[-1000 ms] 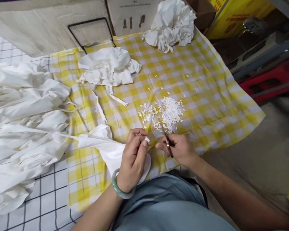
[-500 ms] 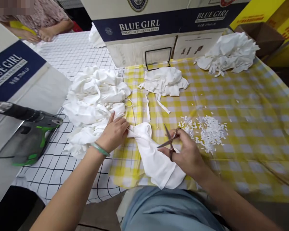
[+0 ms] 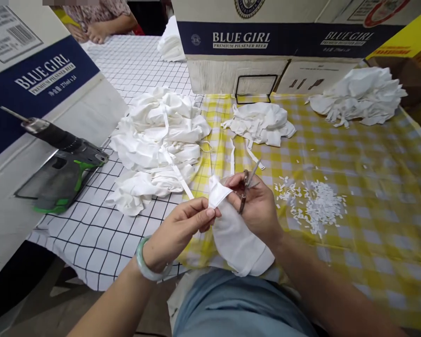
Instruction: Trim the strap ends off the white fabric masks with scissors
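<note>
One limp white cloth piece [image 3: 240,241]: between the two hands, its narrow upper corner raised, its rounded lower end hanging toward the lap.
Left hand [image 3: 182,229]: grasping the cloth's upper corner between thumb and fingers; a pale green, ring-shaped bangle [image 3: 142,262] encircles its wrist.
Right hand [image 3: 261,206]: grasping dark-handled metal scissors [image 3: 246,189], blades pointing away from the body; its fingertips meet the cloth's upper edge, though whether they pinch it cannot be told.
Clippings: a loose heap of small white oblong snippets [image 3: 319,206], just right of the right hand, on a yellow-and-white checked plastic tablecloth [image 3: 382,196].
Large pile: crumpled white fabric [image 3: 154,145], beyond the left hand and to its left; from it a flat white strap [image 3: 181,180] runs close to that hand's fingertips.
Small pile: gathered white fabric with straps [image 3: 263,122], straight beyond the right hand.
Far pile: bunched white fabric [image 3: 361,96], well beyond the right hand and to its right.
Wire frame: thin, black and rectangular [image 3: 257,75], beyond the small pile, before a white-and-navy printed cardboard carton [image 3: 224,75].
Drill: black, grey and green power tool [image 3: 61,135], left of the left hand, near a second printed carton [image 3: 80,121].
Co-worker: another person's hands [image 3: 96,33], far beyond the left hand.
</note>
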Demonstrator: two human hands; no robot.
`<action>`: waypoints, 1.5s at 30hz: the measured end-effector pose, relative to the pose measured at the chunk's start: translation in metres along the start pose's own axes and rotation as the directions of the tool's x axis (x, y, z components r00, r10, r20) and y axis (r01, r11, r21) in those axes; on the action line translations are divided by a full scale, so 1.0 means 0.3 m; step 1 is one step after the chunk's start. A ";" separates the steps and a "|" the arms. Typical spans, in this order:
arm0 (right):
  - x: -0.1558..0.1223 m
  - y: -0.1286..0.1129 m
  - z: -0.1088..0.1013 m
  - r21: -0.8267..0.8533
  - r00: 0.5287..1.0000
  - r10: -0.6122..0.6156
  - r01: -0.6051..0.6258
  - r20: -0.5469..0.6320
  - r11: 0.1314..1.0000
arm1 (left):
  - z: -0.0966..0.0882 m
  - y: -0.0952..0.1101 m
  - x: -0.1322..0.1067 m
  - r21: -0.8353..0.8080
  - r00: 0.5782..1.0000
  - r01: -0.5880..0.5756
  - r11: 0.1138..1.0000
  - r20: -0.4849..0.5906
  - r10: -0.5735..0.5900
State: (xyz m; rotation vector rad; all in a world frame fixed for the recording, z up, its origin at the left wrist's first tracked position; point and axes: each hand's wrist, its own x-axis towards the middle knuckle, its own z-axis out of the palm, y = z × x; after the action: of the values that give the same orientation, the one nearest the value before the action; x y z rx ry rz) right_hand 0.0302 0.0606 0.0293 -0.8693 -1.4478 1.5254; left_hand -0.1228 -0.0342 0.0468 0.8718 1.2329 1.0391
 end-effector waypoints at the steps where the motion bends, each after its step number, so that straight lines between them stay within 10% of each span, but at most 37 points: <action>1: -0.007 -0.002 -0.007 -0.008 1.000 0.024 -0.024 0.005 1.000 | 0.014 -0.004 -0.001 -0.005 1.000 -0.014 1.000 0.004 0.014; 7: -0.093 0.045 0.003 0.099 0.940 0.313 -0.327 0.131 0.940 | 0.110 0.008 0.020 0.278 0.867 -0.430 0.859 -0.140 0.479; 12: -0.153 0.041 -0.052 -0.030 0.925 0.322 -0.323 0.200 0.946 | 0.162 -0.041 0.064 -0.101 0.925 -0.353 0.930 -0.189 0.330; 20: -0.165 -0.039 -0.206 -0.683 0.941 0.147 0.108 0.304 0.722 | 0.193 -0.100 0.064 -0.053 0.923 -0.346 0.937 -0.200 0.329; 45: -0.166 -0.017 -0.202 -0.649 0.935 0.087 0.170 0.344 0.742 | 0.195 -0.113 0.071 -0.039 0.922 -0.384 0.923 -0.064 0.381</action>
State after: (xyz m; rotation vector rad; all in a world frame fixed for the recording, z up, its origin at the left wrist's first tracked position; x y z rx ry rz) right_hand 0.1061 0.0401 0.0257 -0.9832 -2.3581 1.1442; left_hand -0.0593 -0.0232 0.0167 1.0775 1.0988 1.4093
